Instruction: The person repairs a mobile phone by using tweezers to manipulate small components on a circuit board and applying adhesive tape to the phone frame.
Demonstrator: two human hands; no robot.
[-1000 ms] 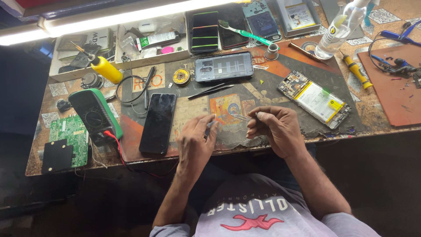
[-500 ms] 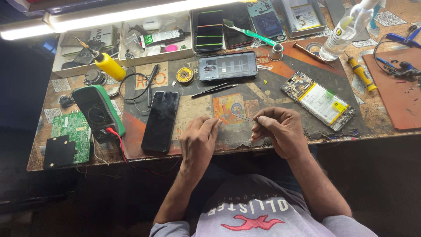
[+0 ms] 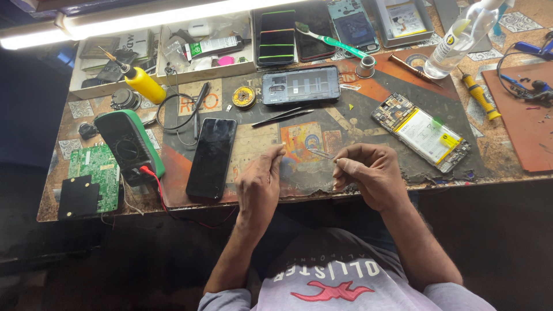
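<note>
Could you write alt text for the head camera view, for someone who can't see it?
Seen from above, a person's right hand holds tweezers beside the left hand, which rests on a cluttered repair bench. A black phone lies left of the hands, an opened phone right, with a green multimeter and circuit board at far left.

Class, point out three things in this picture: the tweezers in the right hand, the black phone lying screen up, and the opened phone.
tweezers (image 3: 320, 154), head view, on the metal shaft.
black phone (image 3: 212, 156), head view, middle of the screen.
opened phone (image 3: 421, 132), head view, on the battery.
</note>
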